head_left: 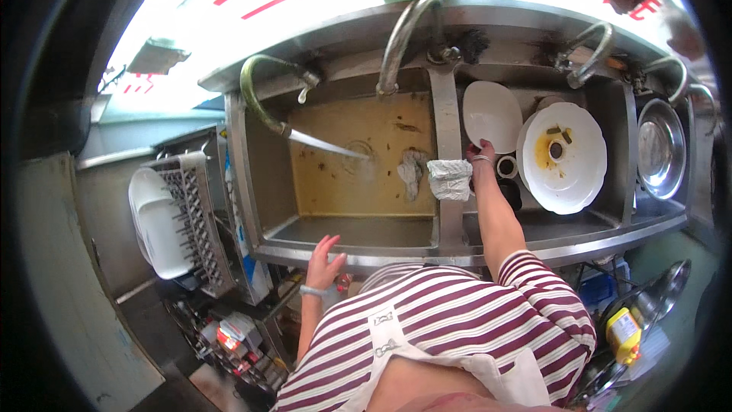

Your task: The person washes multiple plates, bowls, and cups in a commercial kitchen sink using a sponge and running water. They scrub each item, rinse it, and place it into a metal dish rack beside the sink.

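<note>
My right hand is at the near edge of a white oval dish in the middle sink basin, its fingers on or under the rim. Beside it stand a small cup with dark contents and a large white scalloped bowl holding food scraps and yellow residue. A folded white cloth lies over the divider. My left hand hovers at the front edge of the left basin, fingers apart, holding nothing. Water runs from the left faucet into brownish water, where a grey cloth lies.
A curved faucet rises behind the divider. A metal basin sits in the right sink. White dishes stand by a rack at the left. A yellow bottle is at the lower right. The steel front rim runs before me.
</note>
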A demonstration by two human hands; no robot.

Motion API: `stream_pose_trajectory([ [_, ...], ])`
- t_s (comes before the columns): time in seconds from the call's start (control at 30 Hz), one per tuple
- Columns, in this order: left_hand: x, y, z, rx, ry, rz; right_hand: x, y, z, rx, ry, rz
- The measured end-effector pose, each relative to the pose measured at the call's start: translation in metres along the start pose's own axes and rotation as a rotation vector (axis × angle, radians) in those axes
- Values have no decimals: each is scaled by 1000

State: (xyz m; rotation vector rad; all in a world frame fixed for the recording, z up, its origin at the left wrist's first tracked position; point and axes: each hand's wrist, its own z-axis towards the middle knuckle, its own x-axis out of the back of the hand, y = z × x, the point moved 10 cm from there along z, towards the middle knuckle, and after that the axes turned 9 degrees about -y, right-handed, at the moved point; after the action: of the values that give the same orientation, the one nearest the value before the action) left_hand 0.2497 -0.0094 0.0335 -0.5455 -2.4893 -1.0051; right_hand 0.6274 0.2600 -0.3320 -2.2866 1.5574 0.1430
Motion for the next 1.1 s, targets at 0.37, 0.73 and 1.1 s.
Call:
stream_pose_trajectory([
  [0.37,10,60,34,-299,-154,194,-70,-16,-275,-562,-705,179],
  [0.73,28,97,137,-152,-771,-1314,-57,97,-400,147,-648,-788],
  [1.1,66,42,208,-171,-436,-1349,-128,88,-404,1211,-482,-1640],
])
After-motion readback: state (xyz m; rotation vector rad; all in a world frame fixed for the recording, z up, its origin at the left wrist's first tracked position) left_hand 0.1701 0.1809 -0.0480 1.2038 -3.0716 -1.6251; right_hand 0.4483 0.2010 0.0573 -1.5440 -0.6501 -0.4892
